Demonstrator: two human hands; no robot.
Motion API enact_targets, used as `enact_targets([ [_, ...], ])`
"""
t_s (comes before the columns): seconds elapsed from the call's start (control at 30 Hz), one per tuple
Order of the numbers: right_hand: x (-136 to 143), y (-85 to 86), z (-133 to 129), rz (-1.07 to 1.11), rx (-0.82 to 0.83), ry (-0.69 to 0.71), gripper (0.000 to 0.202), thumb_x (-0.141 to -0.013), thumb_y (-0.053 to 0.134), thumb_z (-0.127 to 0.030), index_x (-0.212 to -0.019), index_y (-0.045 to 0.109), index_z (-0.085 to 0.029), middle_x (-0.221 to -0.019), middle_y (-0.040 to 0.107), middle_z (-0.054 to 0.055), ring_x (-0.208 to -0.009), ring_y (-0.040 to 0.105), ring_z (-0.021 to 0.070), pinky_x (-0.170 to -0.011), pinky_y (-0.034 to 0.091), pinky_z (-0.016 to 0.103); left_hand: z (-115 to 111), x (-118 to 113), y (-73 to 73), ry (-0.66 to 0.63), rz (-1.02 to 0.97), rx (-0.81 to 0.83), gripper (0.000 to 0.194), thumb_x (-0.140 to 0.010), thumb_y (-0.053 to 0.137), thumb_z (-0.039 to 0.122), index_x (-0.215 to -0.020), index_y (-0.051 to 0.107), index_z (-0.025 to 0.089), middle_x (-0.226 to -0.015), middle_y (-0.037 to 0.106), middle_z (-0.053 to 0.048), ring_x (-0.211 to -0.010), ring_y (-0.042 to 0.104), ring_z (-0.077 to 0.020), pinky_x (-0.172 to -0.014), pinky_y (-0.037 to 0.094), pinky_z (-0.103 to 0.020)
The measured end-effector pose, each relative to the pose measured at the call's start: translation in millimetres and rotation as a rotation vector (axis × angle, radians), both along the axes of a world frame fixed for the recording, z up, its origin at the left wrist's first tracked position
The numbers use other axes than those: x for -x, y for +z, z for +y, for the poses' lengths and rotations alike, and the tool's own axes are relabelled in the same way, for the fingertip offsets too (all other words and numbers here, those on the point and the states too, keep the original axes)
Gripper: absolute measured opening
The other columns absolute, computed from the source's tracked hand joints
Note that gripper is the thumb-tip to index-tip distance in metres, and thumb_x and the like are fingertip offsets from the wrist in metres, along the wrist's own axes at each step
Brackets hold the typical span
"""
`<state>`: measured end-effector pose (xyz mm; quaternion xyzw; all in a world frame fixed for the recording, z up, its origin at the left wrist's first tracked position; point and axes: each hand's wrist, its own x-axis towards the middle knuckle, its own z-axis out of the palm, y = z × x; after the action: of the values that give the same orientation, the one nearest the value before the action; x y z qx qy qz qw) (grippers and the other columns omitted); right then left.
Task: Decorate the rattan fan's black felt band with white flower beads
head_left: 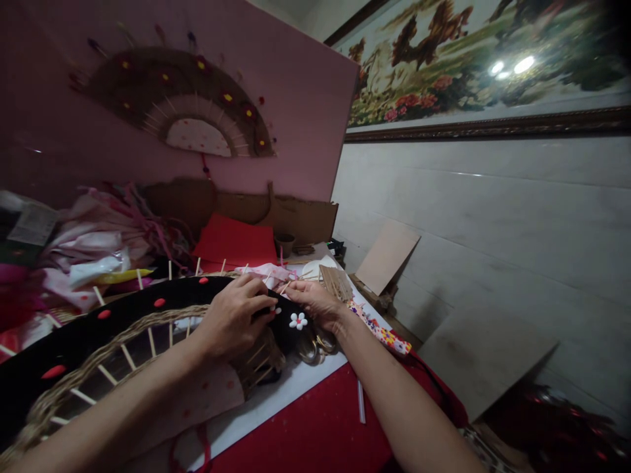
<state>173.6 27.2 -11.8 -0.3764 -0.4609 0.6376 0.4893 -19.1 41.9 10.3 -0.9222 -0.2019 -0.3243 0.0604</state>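
Note:
A large half-round craft fan [190,293] lies across the table, with a black fabric band, red dots, braided twine and pale wooden sticks. My left hand [234,318] is closed over the band near its right end, fingers curled on the fabric. Just right of it, my right hand [315,301] pinches a thin wooden stick [284,288] at the band's outer edge. A white flower with a red centre [298,320] decorates the fabric between my hands. Below my right wrist lie shiny metal loops [309,349], like scissor handles, partly hidden.
A finished-looking brown fan [148,72] hangs on a pink board [305,85] behind. Red paper [236,242], a small pot [284,244] and a bundle of flat wooden sticks [336,282] sit beyond my hands. Crumpled pink fabric [108,226] is heaped left. A glue stick [361,402] lies on red cloth.

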Motion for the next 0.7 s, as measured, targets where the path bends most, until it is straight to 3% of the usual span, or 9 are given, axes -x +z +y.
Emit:
enact_targets([
  [0.33,0.6,0.7,-0.3,-0.025,0.008,-0.013,0.038,-0.058,0.078,-0.039,-0.081,0.065,-0.012,-0.077,0.065,0.004,-0.068,0.057,0.0131,-0.068,0.041,0.027,5.1,-1.8,-9.3,0.011,-0.003,-0.03,0.011,-0.079,0.057,0.02,-0.083,0.067,0.021,-0.08,0.059,-0.004,-0.081,0.05,-0.0186,-0.072,0.045,-0.035],
  [0.57,0.9,-0.2,0.3,-0.029,-0.002,-0.01,0.038,-0.059,0.077,-0.04,-0.081,0.065,-0.012,-0.079,0.065,0.005,-0.07,0.058,0.0134,-0.068,0.041,0.027,6.0,-1.6,-8.1,-0.003,-0.027,-0.006,0.012,-0.079,0.059,0.024,-0.087,0.068,0.02,-0.083,0.06,-0.005,-0.082,0.05,-0.019,-0.072,0.045,-0.036],
  [0.7,0.8,0.2,0.4,-0.045,-0.001,-0.014,0.038,-0.058,0.077,-0.04,-0.081,0.066,-0.013,-0.08,0.066,0.005,-0.072,0.058,0.0146,-0.069,0.042,0.027,7.2,-0.4,-8.4,-0.012,-0.08,-0.025,0.016,-0.081,0.053,0.017,-0.085,0.068,0.02,-0.081,0.061,-0.005,-0.08,0.05,-0.0183,-0.072,0.046,-0.035],
])
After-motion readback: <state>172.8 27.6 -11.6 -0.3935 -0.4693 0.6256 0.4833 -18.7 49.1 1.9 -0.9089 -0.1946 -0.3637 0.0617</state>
